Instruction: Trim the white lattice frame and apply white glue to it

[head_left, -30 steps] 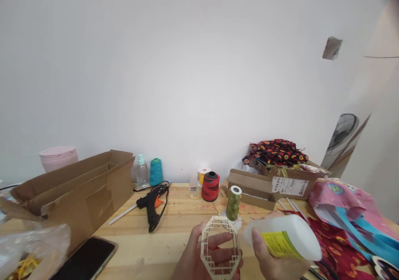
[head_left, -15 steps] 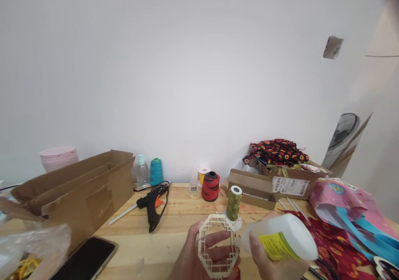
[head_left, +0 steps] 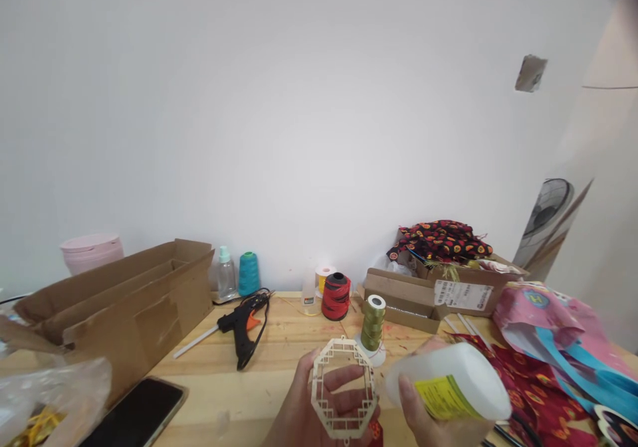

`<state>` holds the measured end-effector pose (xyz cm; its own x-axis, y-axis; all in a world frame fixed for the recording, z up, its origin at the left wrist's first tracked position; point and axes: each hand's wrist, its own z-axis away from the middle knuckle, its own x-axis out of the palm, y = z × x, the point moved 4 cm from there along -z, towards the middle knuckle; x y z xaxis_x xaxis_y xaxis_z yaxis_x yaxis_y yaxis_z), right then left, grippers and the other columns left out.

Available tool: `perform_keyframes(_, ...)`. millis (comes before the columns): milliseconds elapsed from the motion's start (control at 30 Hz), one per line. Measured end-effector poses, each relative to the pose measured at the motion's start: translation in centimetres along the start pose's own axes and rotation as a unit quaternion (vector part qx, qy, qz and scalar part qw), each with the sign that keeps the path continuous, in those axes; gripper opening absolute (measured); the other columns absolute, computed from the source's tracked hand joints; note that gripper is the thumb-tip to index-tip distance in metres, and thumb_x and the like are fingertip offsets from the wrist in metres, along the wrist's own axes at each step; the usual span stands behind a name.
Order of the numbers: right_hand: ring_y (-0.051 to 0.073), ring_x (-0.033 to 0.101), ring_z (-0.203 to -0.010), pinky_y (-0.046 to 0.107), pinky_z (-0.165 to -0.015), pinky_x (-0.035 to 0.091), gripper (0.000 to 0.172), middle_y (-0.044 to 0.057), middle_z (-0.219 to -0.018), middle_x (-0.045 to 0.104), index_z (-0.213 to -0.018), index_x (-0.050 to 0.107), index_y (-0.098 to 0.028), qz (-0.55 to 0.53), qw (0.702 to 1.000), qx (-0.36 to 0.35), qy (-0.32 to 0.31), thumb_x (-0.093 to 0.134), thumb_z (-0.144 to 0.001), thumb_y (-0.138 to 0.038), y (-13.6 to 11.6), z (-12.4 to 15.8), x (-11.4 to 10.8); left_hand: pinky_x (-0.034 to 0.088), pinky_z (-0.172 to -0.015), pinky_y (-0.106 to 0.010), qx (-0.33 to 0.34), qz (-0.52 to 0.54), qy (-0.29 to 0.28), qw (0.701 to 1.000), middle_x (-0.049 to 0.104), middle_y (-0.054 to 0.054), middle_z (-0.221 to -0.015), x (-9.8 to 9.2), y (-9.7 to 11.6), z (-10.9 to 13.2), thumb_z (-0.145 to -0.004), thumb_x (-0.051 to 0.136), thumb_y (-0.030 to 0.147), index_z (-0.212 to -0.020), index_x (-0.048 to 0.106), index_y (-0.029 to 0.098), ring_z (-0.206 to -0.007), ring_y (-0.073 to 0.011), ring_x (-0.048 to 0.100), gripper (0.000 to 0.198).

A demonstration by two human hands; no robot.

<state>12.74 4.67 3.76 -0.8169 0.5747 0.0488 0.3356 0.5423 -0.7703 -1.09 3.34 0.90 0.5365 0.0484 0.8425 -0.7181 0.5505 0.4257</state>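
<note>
A pale wooden table (head_left: 279,360) with visible plank seams runs along a plain white wall (head_left: 279,115), and the olive-green thread spool (head_left: 373,324) standing on it serves as the landmark. Just in front of the spool, the left hand (head_left: 319,407) holds up an octagonal wooden lattice frame (head_left: 343,388); its grip is closed around the frame's lower edge, fingers showing through the open middle. Right of the frame and in front of the spool, the right hand (head_left: 428,417) has its grip wrapped around a white plastic bottle (head_left: 448,387) with a yellow-green label, tipped on its side with the end toward the frame.

Behind the spool, a red and black thread cone (head_left: 335,296) stands near the wall. Further left of the spool lie a black hot glue gun (head_left: 242,324), a teal thread cone (head_left: 248,273) and a small clear bottle (head_left: 226,274). Well left of the spool, a long open cardboard box (head_left: 124,301) lies on its side, with a dark phone (head_left: 134,415) in front of it. Right of the spool, a smaller cardboard box (head_left: 423,294) carries patterned red and black fabric (head_left: 441,240), and pink and blue bags (head_left: 553,331) lie beyond it. A fan (head_left: 548,214) leans in the room's right corner.
</note>
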Motion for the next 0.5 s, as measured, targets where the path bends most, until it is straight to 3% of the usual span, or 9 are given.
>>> perform_keyframes(200, 0.021, 0.055, -0.055, 0.034, -0.060, 0.045, 0.045, 0.000, -0.054, 0.057, -0.086, 0.056, -0.021, 0.000, 1.000, -0.004, -0.005, 0.056, -0.061, -0.058, 1.8, 0.4, -0.3, 0.042, -0.063, -0.032, -0.002, 0.000, -0.020, 1.000, 0.068, -0.014, -0.075, -0.1, -0.1, 0.1, -0.071, 0.048, 0.047, -0.090, 0.064, 0.008, -0.070, -0.0242, 0.061, 0.046)
perform_keyframes(333, 0.020, 0.056, -0.055, 0.031, -0.055, 0.045, 0.039, 0.000, -0.054, 0.057, -0.078, 0.058, -0.022, 0.014, 0.999, -0.034, -0.012, 0.061, -0.059, -0.055, 2.0, -0.1, -0.5, 0.041, -0.065, -0.032, -0.006, -0.007, -0.046, 0.999, 0.066, -0.014, -0.079, -0.1, -0.2, 0.3, -0.073, 0.044, 0.049, -0.095, 0.062, 0.009, -0.075, -0.0243, 0.060, 0.049)
perform_keyframes(500, 0.021, 0.057, -0.062, 0.032, -0.060, 0.046, 0.028, -0.001, -0.056, 0.059, -0.072, 0.059, -0.026, -0.012, 0.994, -0.073, -0.082, 0.062, -0.059, -0.050, 1.3, -0.9, -0.4, 0.042, -0.065, -0.031, -0.010, -0.003, -0.067, 0.998, 0.065, -0.014, -0.079, 0.0, -0.2, 0.3, -0.074, 0.041, 0.050, -0.097, 0.062, 0.008, -0.076, -0.0245, 0.060, 0.052)
